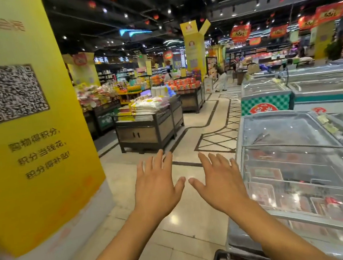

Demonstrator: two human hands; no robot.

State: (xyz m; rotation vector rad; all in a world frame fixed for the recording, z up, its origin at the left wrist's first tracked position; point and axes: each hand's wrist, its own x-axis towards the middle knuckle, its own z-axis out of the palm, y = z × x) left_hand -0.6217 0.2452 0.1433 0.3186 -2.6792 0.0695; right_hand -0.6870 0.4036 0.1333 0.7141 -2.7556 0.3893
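Observation:
Both of my arms are stretched out ahead of me over a supermarket aisle, backs of the hands up. My left hand (157, 185) has its fingers spread and straight and holds nothing. My right hand (219, 180) is spread the same way beside it, also holding nothing. The two thumbs nearly meet in the middle without touching. Neither hand touches any object.
A yellow pillar (28, 128) with a QR code stands close on the left. Glass-topped chest freezers (296, 159) line the right side. A wire cart's rim (224, 259) shows at the bottom. Wooden display stands (147, 130) with packaged goods sit ahead left; the tiled aisle (212, 121) runs between.

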